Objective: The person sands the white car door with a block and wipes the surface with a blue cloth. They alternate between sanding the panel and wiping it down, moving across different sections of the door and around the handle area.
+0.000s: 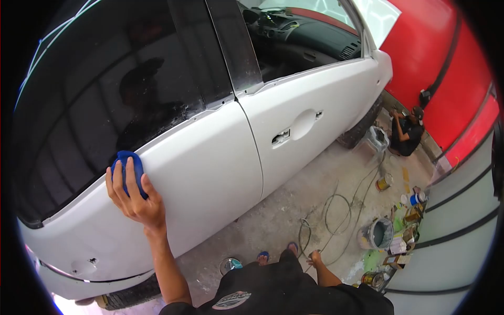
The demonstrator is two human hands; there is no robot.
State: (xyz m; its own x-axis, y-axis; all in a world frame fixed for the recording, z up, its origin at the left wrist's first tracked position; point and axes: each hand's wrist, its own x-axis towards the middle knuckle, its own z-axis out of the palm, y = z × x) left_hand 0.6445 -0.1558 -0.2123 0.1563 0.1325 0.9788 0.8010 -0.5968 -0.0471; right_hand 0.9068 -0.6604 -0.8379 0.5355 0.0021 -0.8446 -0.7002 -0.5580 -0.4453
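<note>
My left hand presses a blue pad against the upper edge of the white rear door, just below the dark window. Its fingers lie over the pad. Low on the right, my right hand is closed around a thin hose beside my body. The front door has openings where its handle area is.
A hose lies coiled on the concrete floor. Cans, a bucket and papers line the right side. A grey stool stands near the front wheel, by a crouching person. A round tin sits near my feet.
</note>
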